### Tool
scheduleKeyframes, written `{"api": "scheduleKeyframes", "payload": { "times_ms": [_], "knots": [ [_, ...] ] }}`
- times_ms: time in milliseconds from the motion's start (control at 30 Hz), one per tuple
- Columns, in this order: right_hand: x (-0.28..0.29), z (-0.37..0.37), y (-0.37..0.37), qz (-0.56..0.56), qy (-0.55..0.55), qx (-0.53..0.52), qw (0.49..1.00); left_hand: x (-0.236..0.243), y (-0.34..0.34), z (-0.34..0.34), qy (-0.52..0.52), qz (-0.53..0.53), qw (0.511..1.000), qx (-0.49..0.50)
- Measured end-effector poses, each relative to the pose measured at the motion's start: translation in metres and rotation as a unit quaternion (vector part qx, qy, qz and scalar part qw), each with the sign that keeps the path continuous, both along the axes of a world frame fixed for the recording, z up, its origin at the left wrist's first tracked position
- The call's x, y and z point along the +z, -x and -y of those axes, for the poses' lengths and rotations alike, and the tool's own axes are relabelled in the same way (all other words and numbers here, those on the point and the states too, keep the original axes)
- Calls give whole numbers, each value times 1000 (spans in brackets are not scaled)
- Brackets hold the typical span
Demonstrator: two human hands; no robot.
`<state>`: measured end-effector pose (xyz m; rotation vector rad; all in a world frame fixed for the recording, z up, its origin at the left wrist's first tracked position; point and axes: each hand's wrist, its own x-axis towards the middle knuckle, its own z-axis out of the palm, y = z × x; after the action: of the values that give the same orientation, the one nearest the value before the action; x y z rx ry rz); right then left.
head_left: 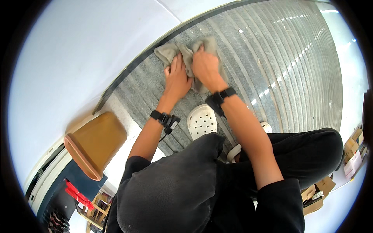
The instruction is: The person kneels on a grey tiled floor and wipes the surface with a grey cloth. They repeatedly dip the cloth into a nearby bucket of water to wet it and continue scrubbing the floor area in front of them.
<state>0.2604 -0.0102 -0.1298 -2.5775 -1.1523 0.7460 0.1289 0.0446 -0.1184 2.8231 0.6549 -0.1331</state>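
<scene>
A grey-beige cloth (210, 45) lies bunched on the grey ribbed floor mat (248, 70), near the mat's dark far edge. My right hand (207, 66) is curled around a fold of it, the index finger pointing forward. On the cloth's left part rests my left hand (178, 79), its fingers spread and pressing down from above. The undersides of both hands are hidden. Black straps with small devices circle both wrists. Just behind the hands is a white clog with holes (202, 120) on my foot.
A white wall (105, 42) borders the mat at the far left. An orange-brown bin (99, 143) stands at the left, with a bundle of red material (77, 194) beyond it. An open cardboard box (319, 195) lies behind my knee at the lower right.
</scene>
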Motion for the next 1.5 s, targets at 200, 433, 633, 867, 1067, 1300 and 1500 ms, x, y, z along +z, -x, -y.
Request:
{"api": "scheduleKeyframes", "payload": {
  "times_ms": [200,433,633,867,1067,1300,1500],
  "knots": [
    [23,33,18,-47,112,-27,992,34,49,19,86,-23,995,53],
    [-3,26,18,4,-10,-74,997,26,43,10,-37,-12,999,26],
    [-16,-17,-29,67,-22,8,997,-8,-4,-6,-50,14,998,34],
    [-23,-9,-23,37,-39,-13,998,-10,-6,-8,-30,13,999,34],
    [11,25,1,-9,18,-41,999,-5,-1,-4,-20,0,999,34],
    [4,-14,-17,42,-10,4,999,-19,-1,-5,-57,-5,998,19],
    [34,15,-21,-24,-89,-182,979,-10,-4,-1,-20,-11,999,37]
  ]
}}
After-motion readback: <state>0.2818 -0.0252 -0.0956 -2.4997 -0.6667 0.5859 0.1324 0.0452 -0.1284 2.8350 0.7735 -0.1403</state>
